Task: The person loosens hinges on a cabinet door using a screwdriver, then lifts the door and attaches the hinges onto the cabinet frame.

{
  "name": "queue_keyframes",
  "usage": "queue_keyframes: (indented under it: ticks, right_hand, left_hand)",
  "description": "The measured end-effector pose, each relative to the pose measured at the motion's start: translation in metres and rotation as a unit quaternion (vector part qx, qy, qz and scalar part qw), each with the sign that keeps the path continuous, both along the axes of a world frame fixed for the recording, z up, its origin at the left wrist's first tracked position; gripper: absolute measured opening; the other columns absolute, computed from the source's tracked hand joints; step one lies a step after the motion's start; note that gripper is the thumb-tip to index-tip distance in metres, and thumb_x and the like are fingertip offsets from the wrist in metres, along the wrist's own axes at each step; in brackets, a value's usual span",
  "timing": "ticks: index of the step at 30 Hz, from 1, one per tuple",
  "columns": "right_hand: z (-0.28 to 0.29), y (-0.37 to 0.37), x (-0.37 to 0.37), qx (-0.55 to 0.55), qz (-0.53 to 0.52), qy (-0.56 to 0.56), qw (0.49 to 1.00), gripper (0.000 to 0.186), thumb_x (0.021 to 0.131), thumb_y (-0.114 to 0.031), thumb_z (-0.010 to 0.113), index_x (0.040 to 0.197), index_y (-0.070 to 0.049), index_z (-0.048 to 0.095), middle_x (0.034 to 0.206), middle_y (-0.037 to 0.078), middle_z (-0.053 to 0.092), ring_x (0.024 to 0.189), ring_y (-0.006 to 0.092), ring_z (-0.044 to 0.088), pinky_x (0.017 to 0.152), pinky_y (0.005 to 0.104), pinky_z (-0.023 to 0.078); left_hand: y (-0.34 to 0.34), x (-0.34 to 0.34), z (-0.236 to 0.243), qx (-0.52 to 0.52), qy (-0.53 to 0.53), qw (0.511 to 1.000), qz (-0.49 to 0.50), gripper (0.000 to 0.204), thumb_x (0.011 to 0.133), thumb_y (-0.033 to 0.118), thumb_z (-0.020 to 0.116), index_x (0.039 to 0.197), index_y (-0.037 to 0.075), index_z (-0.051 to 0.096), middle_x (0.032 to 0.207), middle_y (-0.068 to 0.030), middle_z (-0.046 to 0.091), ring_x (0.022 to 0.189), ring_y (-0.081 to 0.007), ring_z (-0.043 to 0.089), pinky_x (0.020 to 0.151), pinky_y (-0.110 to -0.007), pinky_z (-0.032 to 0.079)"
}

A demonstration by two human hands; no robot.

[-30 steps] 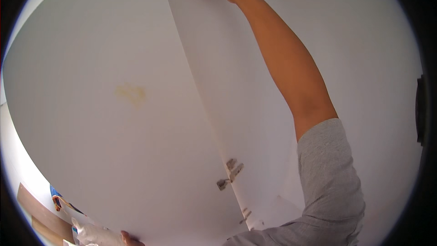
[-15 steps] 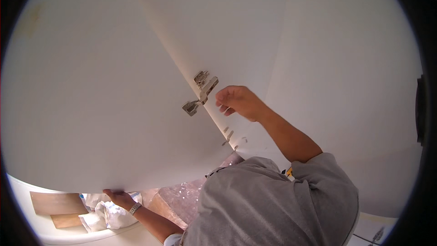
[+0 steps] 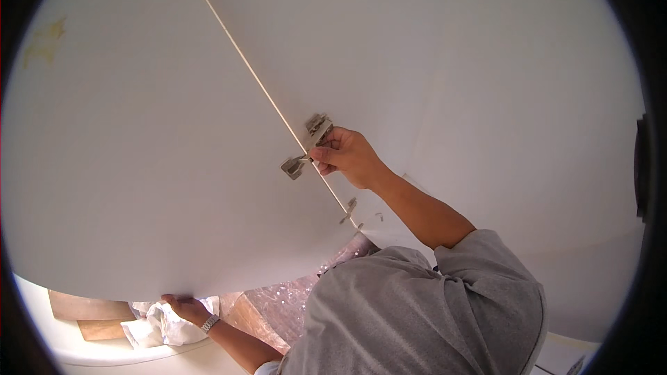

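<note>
A large white cabinet door (image 3: 160,167) fills the left side, and beside it runs a white side panel (image 3: 500,118), with a thin bright gap between them. A metal cabinet hinge (image 3: 292,166) is fixed to the door, its arm reaching across the gap to a mounting plate (image 3: 317,122) on the panel. My right hand (image 3: 352,158) is closed around the hinge arm, thumb on the near side, at the plate. At the door's lower edge, my left hand (image 3: 186,310) grips the rim; some of its fingers are hidden by the door.
Further down the gap is a second hinge (image 3: 349,210). Below the door lie a clear plastic-wrapped item (image 3: 281,305), white bags (image 3: 174,325) and brown boards (image 3: 104,330). A dark object (image 3: 640,167) stands at the right rim.
My right hand has moved left and taken hold of the hinge arm. The door has shifted closer to the panel, so the gap is narrower. My left hand stays at the door's edge.
</note>
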State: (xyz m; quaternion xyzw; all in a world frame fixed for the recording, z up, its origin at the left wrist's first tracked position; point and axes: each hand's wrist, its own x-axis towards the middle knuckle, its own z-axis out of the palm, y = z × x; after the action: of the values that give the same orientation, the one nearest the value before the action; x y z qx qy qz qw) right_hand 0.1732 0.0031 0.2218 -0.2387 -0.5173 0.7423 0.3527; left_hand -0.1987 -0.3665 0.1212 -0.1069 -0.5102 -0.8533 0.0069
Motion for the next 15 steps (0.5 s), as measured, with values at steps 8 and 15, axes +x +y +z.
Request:
queue_keyframes:
  ticks: [8, 15]
  right_hand:
    - [-0.017, 0.006, -0.009, 0.025, -0.042, -0.017, 0.999, 0.024, 0.087, -0.015, 0.068, 0.098, 0.002, 0.056, 0.083, 0.006, 0.062, 0.066, 0.0101, 0.057, 0.061, 0.0260, 0.052]
    - [-0.027, 0.002, -0.016, 0.068, -0.083, -0.020, 0.994, 0.020, 0.089, -0.012, 0.064, 0.100, 0.001, 0.053, 0.084, 0.006, 0.060, 0.065, 0.0096, 0.054, 0.060, 0.0257, 0.050]
  left_hand:
    - [0.002, -0.008, -0.010, 0.019, -0.008, 1.000, -0.003, 0.072, 0.090, 0.049, 0.057, 0.135, -0.005, 0.040, 0.137, -0.0163, 0.046, 0.122, -0.0278, 0.046, 0.105, -0.040, 0.036]
    - [0.008, -0.012, -0.008, 0.040, -0.008, 0.999, 0.001, 0.070, 0.091, 0.047, 0.057, 0.135, -0.004, 0.040, 0.138, -0.0165, 0.044, 0.125, -0.0277, 0.042, 0.107, -0.040, 0.032]
